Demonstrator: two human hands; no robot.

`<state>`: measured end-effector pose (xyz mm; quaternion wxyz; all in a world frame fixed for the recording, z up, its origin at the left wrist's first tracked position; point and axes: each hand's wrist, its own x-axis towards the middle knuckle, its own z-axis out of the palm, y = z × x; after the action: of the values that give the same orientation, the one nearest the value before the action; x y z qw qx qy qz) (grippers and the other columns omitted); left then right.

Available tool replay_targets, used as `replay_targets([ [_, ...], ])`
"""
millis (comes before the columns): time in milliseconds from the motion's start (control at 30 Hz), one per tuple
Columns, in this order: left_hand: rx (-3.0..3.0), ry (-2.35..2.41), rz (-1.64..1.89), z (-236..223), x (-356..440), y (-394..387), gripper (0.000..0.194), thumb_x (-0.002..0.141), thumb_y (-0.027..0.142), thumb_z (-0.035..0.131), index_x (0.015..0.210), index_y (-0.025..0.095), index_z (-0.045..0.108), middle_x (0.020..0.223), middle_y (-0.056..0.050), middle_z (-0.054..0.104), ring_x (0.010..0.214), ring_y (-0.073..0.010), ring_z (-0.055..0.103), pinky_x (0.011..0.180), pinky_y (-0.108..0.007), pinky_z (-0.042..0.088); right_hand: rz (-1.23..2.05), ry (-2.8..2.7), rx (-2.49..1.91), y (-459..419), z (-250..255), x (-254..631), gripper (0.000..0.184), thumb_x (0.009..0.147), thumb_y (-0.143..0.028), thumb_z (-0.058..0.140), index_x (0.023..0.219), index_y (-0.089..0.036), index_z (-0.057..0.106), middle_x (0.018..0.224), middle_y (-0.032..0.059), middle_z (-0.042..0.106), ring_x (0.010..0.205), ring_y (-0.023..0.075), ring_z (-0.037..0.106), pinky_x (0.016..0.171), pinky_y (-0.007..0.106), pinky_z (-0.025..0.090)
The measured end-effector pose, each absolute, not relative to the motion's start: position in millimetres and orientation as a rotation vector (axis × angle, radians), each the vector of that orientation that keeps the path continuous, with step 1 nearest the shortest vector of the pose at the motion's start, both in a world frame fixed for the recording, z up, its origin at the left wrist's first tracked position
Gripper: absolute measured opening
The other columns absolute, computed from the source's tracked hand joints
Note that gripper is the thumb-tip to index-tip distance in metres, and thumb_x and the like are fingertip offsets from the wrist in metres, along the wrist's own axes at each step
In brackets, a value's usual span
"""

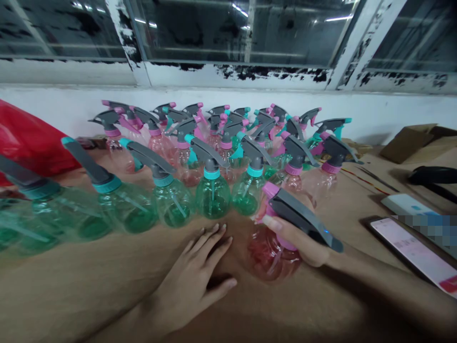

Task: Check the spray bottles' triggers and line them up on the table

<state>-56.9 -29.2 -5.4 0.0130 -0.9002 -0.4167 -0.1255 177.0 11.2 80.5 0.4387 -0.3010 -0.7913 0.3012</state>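
Note:
My right hand (pixel 303 240) grips a pink spray bottle (pixel 273 255) by its neck, just under the grey trigger head (pixel 303 216); the bottle stands on the brown table (pixel 89 286). My left hand (pixel 194 278) lies flat on the table with its fingers spread, just left of that bottle and holding nothing. Right in front of my left hand stands a row of green spray bottles (pixel 213 193) with teal collars. Behind them are several pink spray bottles (pixel 185 164) with grey triggers.
A red plastic bag (pixel 28 138) lies at the far left. On the right lie a phone (pixel 417 252) with a lit screen, a white box (pixel 407 205), a black object (pixel 433 176) and a cardboard box (pixel 414 140). A white wall and window run behind the table.

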Motion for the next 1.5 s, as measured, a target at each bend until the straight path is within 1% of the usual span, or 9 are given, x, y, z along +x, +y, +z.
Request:
replay_targets([
  [100, -2.802, -1.310, -0.398, -6.7, -57.6, -29.4, 0.060, 0.091, 0.055, 0.048, 0.140, 0.021, 0.040, 0.146, -0.008, 0.038, 0.131, -0.0273, 0.037, 0.105, -0.044, 0.034, 0.721, -2.001, -0.749, 12.6, 77.1, 178.8, 0.016, 0.084, -0.033, 0.057, 0.073, -0.023, 0.051, 0.066, -0.0022, 0.047, 0.057, 0.0131, 0.047, 0.055, 0.029, 0.042],
  [233, -2.804, -1.310, -0.393, -7.2, -57.5, -29.4, 0.060, 0.091, 0.055, 0.049, 0.139, 0.020, 0.041, 0.146, -0.009, 0.039, 0.130, -0.0278, 0.039, 0.103, -0.044, 0.037, 0.674, -2.022, -0.777, 13.1, 74.5, 179.9, 0.021, 0.085, -0.040, 0.055, 0.073, -0.023, 0.051, 0.070, -0.0017, 0.044, 0.062, 0.0139, 0.044, 0.057, 0.030, 0.041],
  [467, -2.797, -1.285, -0.410, -7.8, -57.5, -29.2, 0.060, 0.091, 0.055, 0.048, 0.139, 0.019, 0.040, 0.146, -0.010, 0.038, 0.131, -0.0277, 0.037, 0.105, -0.045, 0.034, 0.726, -2.010, -0.808, 12.4, 70.4, 179.7, 0.017, 0.086, -0.040, 0.055, 0.080, -0.024, 0.053, 0.073, -0.0014, 0.047, 0.065, 0.0142, 0.047, 0.061, 0.030, 0.044],
  [700, -2.821, -1.303, -0.406, -7.9, -57.8, -29.3, 0.061, 0.091, 0.054, 0.049, 0.140, 0.019, 0.039, 0.147, -0.010, 0.037, 0.132, -0.0286, 0.036, 0.105, -0.046, 0.033, 0.790, -1.986, -0.804, 13.9, 73.3, 179.5, 0.017, 0.084, -0.037, 0.058, 0.077, -0.024, 0.050, 0.071, -0.0012, 0.046, 0.064, 0.0143, 0.046, 0.062, 0.032, 0.046],
  [867, -2.820, -1.305, -0.394, -7.5, -57.5, -29.2, 0.061, 0.091, 0.054, 0.049, 0.140, 0.019, 0.039, 0.147, -0.010, 0.037, 0.132, -0.0282, 0.036, 0.105, -0.046, 0.033, 0.845, -1.958, -0.792, 13.1, 69.0, 180.6, 0.013, 0.084, -0.036, 0.058, 0.085, -0.024, 0.053, 0.075, -0.0004, 0.048, 0.067, 0.0155, 0.048, 0.067, 0.032, 0.048],
  [967, -2.824, -1.313, -0.390, -5.5, -57.1, -29.2, 0.060, 0.091, 0.054, 0.049, 0.140, 0.019, 0.040, 0.147, -0.010, 0.037, 0.132, -0.0283, 0.036, 0.106, -0.045, 0.033, 0.841, -1.963, -0.790, 13.2, 65.3, 180.9, 0.012, 0.085, -0.036, 0.057, 0.085, -0.024, 0.054, 0.076, -0.0006, 0.048, 0.067, 0.0154, 0.049, 0.070, 0.033, 0.048],
  [1133, -2.828, -1.306, -0.377, -4.0, -56.3, -29.0, 0.060, 0.091, 0.053, 0.050, 0.139, 0.018, 0.040, 0.147, -0.010, 0.037, 0.131, -0.0286, 0.037, 0.104, -0.047, 0.034, 0.864, -1.957, -0.747, 14.4, 63.4, 180.4, 0.016, 0.086, -0.035, 0.056, 0.097, -0.023, 0.057, 0.081, 0.0008, 0.052, 0.073, 0.0156, 0.052, 0.075, 0.033, 0.049],
  [1300, -2.826, -1.312, -0.385, -6.0, -57.0, -28.9, 0.060, 0.091, 0.054, 0.049, 0.139, 0.019, 0.040, 0.146, -0.010, 0.038, 0.132, -0.0281, 0.037, 0.105, -0.046, 0.033, 0.841, -1.966, -0.737, 13.8, 67.7, 179.5, 0.018, 0.085, -0.035, 0.058, 0.098, -0.022, 0.057, 0.081, 0.0013, 0.054, 0.071, 0.0153, 0.054, 0.073, 0.033, 0.051],
  [1500, -2.816, -1.313, -0.391, -6.4, -57.8, -29.2, 0.060, 0.091, 0.053, 0.051, 0.139, 0.019, 0.040, 0.147, -0.010, 0.037, 0.132, -0.0285, 0.037, 0.104, -0.046, 0.035, 0.817, -1.947, -0.752, 12.9, 69.2, 178.2, 0.017, 0.085, -0.034, 0.057, 0.097, -0.022, 0.058, 0.081, 0.0016, 0.056, 0.071, 0.0154, 0.056, 0.071, 0.033, 0.051],
])
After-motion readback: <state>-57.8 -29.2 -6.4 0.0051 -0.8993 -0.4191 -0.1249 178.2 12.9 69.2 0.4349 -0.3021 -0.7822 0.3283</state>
